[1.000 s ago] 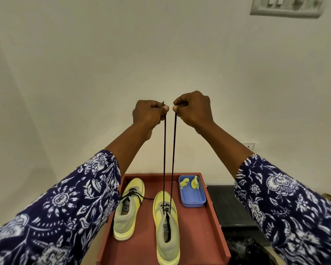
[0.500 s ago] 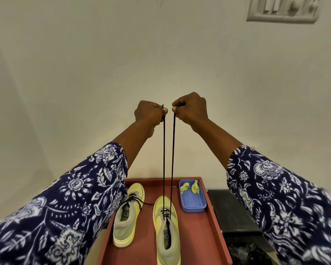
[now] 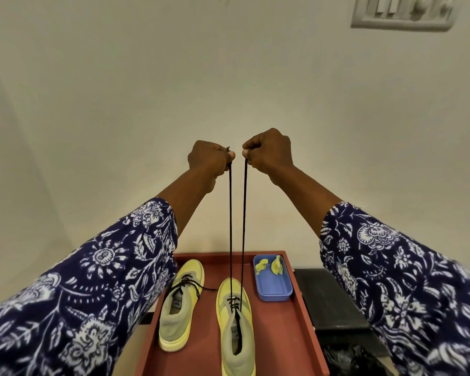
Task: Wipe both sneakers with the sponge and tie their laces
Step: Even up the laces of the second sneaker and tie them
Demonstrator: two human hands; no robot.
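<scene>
Two yellow-and-grey sneakers stand on a red tray point(image 3: 291, 335). The left sneaker point(image 3: 181, 302) has its black lace in a bow. From the right sneaker point(image 3: 235, 329) two black lace ends point(image 3: 230, 226) run straight up, pulled taut. My left hand point(image 3: 208, 158) grips the top of the left strand, my right hand point(image 3: 267, 151) grips the top of the right strand. Both fists are held high and close together in front of the wall. Yellow sponge pieces point(image 3: 276, 265) lie in a blue box point(image 3: 273, 286) at the tray's back right.
A black surface point(image 3: 329, 299) adjoins the tray on the right, with a black plastic bag point(image 3: 350, 359) below it. A cream wall point(image 3: 120, 104) stands behind, with a switch plate point(image 3: 403, 12) at the upper right.
Both hands hold the laces as before. My arms have sunk slightly in view and the fists stay close together.
</scene>
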